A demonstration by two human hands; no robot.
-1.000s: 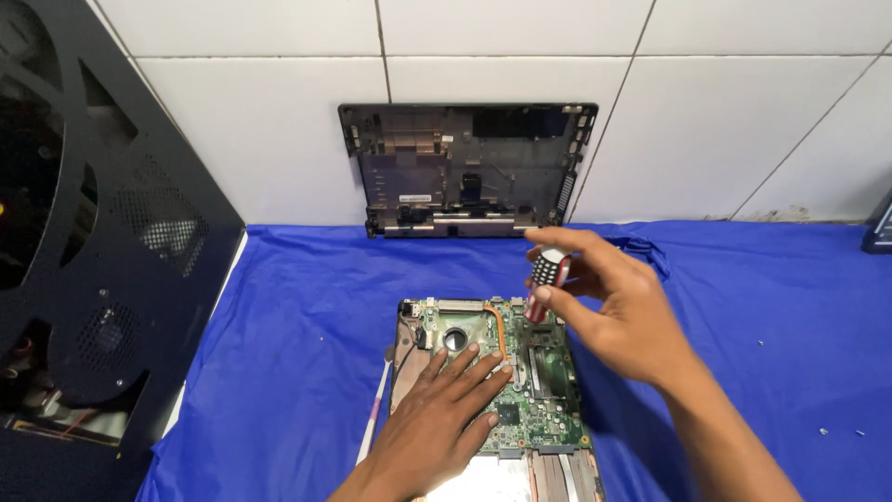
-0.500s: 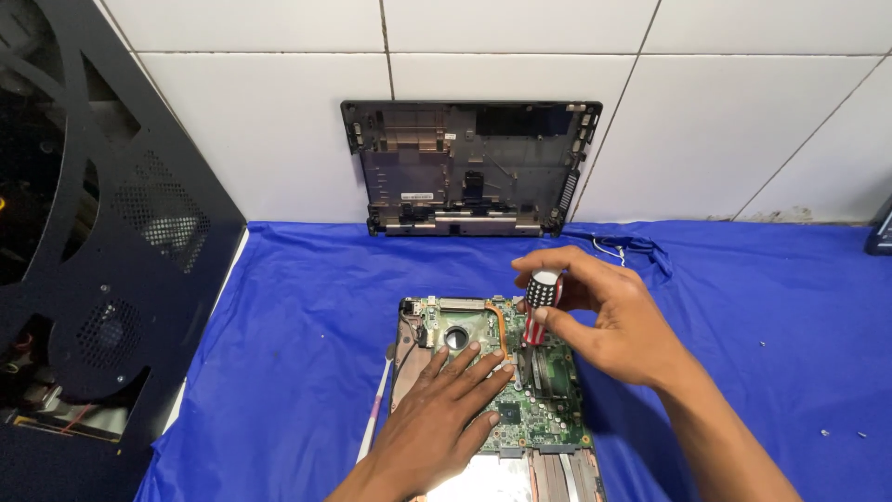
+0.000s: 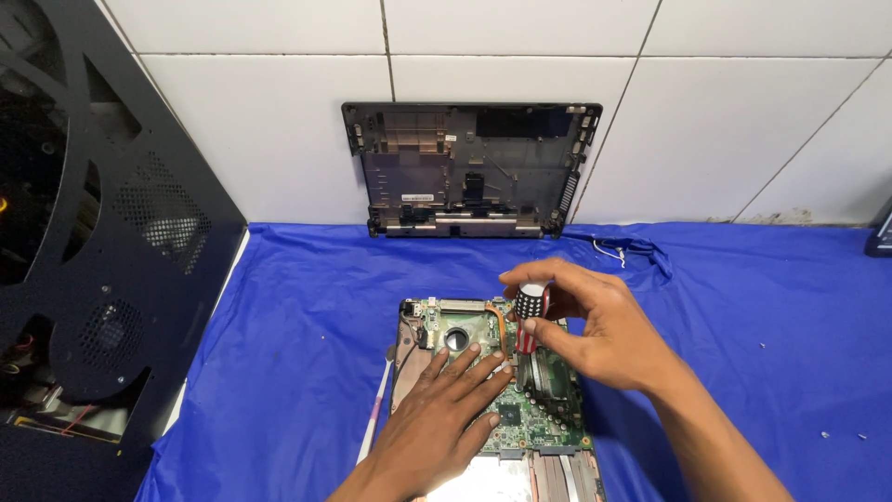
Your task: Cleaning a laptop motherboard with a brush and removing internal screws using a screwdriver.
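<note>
Head view, looking down: the right hand has dropped from mid-air to the board since a second ago — its screwdriver now stands upright, tip hidden among the components, fingers clamped round the black knurled cap. That puts the tool at a screw, I'd judge. The left hand lies flat and open on the board, pinning it to the blue cloth on the bench. A laptop shell leans against the tiled wall behind; a black perforated panel stands at left.

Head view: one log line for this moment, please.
left hand flat on circuit board | right hand grips screwdriver upright | blue cloth
</note>
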